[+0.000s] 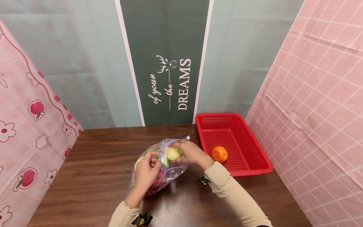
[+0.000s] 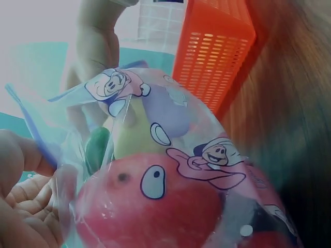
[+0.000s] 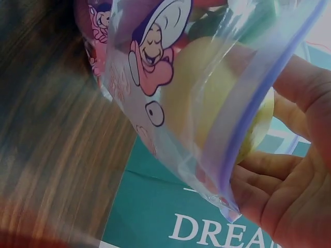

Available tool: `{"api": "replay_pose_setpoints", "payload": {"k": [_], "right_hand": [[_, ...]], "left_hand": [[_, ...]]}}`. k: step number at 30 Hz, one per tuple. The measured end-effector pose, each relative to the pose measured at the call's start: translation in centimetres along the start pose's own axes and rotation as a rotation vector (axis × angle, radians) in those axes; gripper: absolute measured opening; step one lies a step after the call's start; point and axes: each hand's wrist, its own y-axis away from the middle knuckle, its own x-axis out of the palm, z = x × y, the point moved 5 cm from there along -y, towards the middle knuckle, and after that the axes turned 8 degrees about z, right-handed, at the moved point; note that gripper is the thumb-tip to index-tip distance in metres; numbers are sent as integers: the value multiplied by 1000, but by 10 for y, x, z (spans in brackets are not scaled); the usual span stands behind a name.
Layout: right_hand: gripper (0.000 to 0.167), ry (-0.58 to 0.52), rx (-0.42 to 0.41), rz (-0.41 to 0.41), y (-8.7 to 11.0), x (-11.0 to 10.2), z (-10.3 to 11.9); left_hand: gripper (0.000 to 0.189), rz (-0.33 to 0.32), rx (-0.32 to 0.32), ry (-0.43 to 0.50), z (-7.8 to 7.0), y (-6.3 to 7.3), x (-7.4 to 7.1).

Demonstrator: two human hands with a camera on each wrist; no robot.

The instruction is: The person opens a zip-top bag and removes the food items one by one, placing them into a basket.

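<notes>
A clear zip bag (image 1: 170, 177) with a purple seal and cartoon print lies on the table, bulging with toy fruit. My left hand (image 1: 148, 168) pinches the edge of its mouth between thumb and fingers. At that opening, my right hand (image 1: 188, 152) grips a pale yellow rounded fruit (image 1: 173, 154), its fingers around the fruit's far side. The right wrist view has the yellow fruit (image 3: 207, 98) partly behind the clear plastic and purple seal (image 3: 253, 111). Through the plastic in the left wrist view show a large red fruit (image 2: 150, 206) and a small green piece (image 2: 97, 147).
To the right stands a red perforated basket (image 1: 249, 142), with an orange persimmon-like fruit (image 1: 219, 154) in its near left part. The brown wooden table (image 1: 85, 176) meets a grey-green backdrop (image 1: 93, 78) behind, and pink cloths hang at both sides.
</notes>
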Motion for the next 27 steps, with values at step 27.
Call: {"api": "replay_pose_setpoints", "payload": {"k": [27], "right_hand": [[62, -658, -256, -270, 28, -19, -6]], "left_hand": [[23, 80, 329, 93, -8, 1, -19]]}}
